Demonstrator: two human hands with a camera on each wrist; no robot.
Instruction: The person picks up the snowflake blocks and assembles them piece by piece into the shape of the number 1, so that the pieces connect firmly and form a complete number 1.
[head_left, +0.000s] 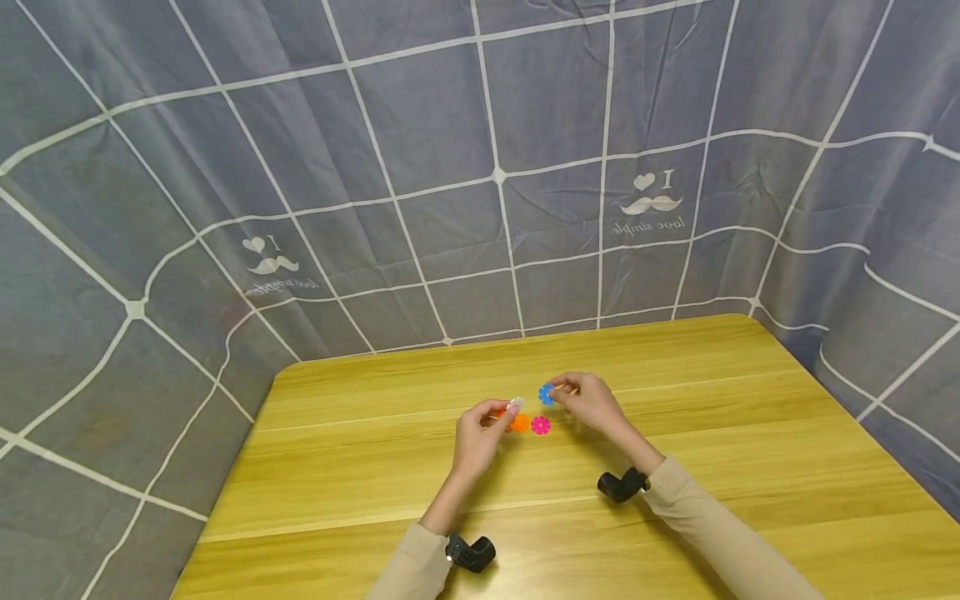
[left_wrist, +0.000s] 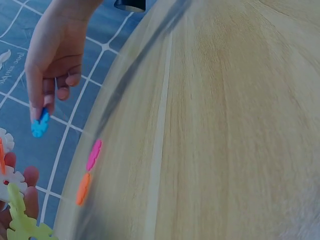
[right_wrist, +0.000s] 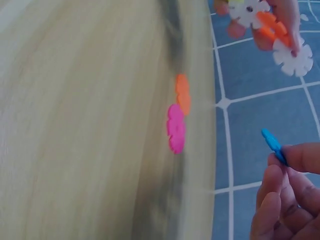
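Note:
Between thumb and fingers, my left hand [head_left: 477, 437] holds several notched plastic discs joined together: white discs [right_wrist: 293, 58], an orange one [right_wrist: 273, 28] and a yellow-green one [left_wrist: 25, 220]. My right hand [head_left: 592, 404] pinches a single blue notched disc [head_left: 547, 393] by its edge, its other fingers curled loosely. The blue disc is apart from the joined discs, a short way to their right. On the table below lie a pink disc [head_left: 540, 425] and an orange disc [left_wrist: 83, 189], side by side.
The wood-grain table [head_left: 360, 475] runs out to both sides of the hands. Behind it hangs a grey-blue curtain [head_left: 420, 167] with white grid lines. Each wrist wears a black camera mount [head_left: 471, 553].

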